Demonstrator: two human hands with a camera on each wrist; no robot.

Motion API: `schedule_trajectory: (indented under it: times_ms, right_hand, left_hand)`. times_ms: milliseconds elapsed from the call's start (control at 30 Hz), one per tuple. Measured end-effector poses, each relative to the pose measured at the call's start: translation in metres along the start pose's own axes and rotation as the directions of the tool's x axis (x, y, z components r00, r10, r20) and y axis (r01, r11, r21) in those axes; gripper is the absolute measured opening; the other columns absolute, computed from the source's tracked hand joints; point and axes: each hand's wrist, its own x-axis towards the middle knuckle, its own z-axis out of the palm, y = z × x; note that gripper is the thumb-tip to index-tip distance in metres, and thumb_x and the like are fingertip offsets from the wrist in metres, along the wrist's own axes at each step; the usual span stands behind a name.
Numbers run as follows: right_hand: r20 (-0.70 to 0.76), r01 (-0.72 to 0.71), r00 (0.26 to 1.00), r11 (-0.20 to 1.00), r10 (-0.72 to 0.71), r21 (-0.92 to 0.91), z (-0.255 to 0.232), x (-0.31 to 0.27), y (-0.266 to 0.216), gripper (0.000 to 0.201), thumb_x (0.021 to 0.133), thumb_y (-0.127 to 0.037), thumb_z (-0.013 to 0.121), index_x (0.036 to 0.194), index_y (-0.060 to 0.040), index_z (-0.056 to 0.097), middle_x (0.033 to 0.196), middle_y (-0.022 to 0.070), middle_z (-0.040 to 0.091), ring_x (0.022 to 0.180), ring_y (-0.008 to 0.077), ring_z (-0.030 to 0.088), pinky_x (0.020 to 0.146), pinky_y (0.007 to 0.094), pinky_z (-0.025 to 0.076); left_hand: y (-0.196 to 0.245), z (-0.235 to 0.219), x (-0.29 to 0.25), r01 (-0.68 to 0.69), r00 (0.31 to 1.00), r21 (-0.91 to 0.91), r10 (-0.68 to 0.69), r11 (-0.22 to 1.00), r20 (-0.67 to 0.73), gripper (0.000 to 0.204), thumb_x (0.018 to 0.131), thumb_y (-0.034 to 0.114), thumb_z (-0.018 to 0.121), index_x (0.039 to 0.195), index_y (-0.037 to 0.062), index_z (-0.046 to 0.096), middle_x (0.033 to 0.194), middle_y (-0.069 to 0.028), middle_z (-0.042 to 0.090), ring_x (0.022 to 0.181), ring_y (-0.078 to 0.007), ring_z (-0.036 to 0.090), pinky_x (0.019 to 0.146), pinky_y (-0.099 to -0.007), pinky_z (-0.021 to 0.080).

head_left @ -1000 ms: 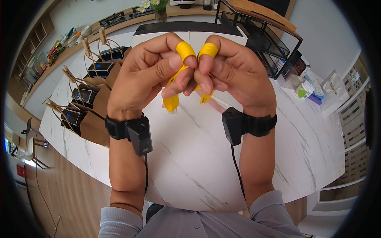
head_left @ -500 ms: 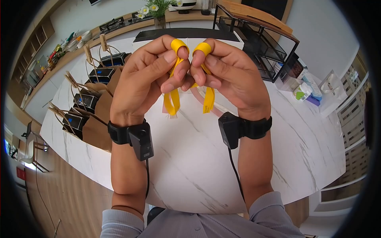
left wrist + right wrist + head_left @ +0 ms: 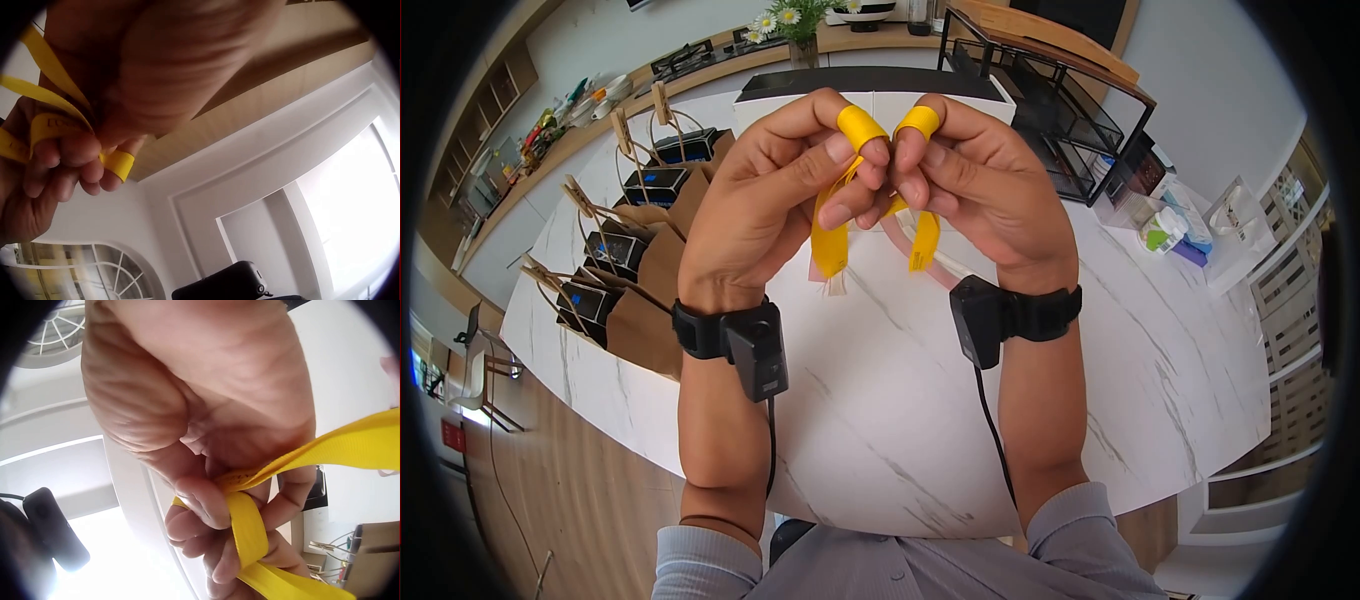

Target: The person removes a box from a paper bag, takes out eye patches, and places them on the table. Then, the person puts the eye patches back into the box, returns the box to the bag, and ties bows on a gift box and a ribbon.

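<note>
A yellow ribbon point(image 3: 830, 245) with small printed letters runs between the two hands, raised over the table. My left hand point(image 3: 755, 195) pinches it between thumb and fingers, and a loop of it lies over the bent index finger. Mirroring that, my right hand point(image 3: 1005, 190) pinches the ribbon, another loop point(image 3: 919, 121) crossing its index finger. The fingertips of both hands meet in the middle, hiding where the loops join. Two lengths hang below the fingers. In the right wrist view the ribbon point(image 3: 250, 531) bends round the fingertips, with one length stretching off to the right.
Several brown paper bags point(image 3: 645, 320) holding black boxes, with clothespins at their handles, line the table's left side. Behind the hands stands a white box point(image 3: 960, 95) with a black top. A black-framed rack point(image 3: 1090, 130) and small packages point(image 3: 1170, 235) are at the right.
The hands drew slightly apart at half a second ago and have come close together again. The ribbon's hanging lengths have shifted and twisted. Both hands keep their pinch.
</note>
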Motion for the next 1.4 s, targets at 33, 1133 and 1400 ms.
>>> schedule_trajectory:
  times_ms: [33,1133,1400]
  right_hand:
    - [0.0,0.0,1.0,1.0,0.0,0.0,-0.002,0.0,0.001,0.016,0.104,-0.013,0.052,0.106,0.0006,0.061,0.081,0.0047,0.061,0.068,0.0063,0.044,0.068,0.0212,0.041]
    - [0.109,0.077,0.99,0.986,-0.094,0.149,-0.016,0.002,0.013,0.018,0.106,-0.02,0.053,0.108,-0.0028,0.058,0.082,0.0046,0.062,0.062,0.004,0.044,0.077,0.0219,0.051]
    - [-0.074,0.038,0.997,0.992,-0.029,0.123,0.003,0.005,0.007,0.015,0.106,-0.013,0.05,0.108,-0.0005,0.057,0.082,0.0022,0.058,0.061,0.002,0.044,0.066,0.0165,0.044]
  left_hand:
    - [0.0,0.0,0.0,0.026,0.999,0.008,-0.026,1.0,-0.021,0.014,0.102,0.012,0.058,0.108,-0.0006,0.062,0.101,-0.0075,0.068,0.085,-0.0119,0.063,0.078,-0.0287,0.052]
    - [-0.024,0.006,0.007,-0.054,0.995,-0.099,0.046,0.994,-0.086,0.024,0.099,0.017,0.066,0.114,-0.0016,0.067,0.084,-0.0049,0.067,0.064,-0.006,0.053,0.06,-0.023,0.046]
    - [-0.019,0.014,0.012,-0.031,0.976,0.049,0.04,0.998,-0.212,0.028,0.102,0.028,0.062,0.107,0.0002,0.064,0.075,-0.0029,0.06,0.062,-0.0036,0.049,0.061,-0.0193,0.044]
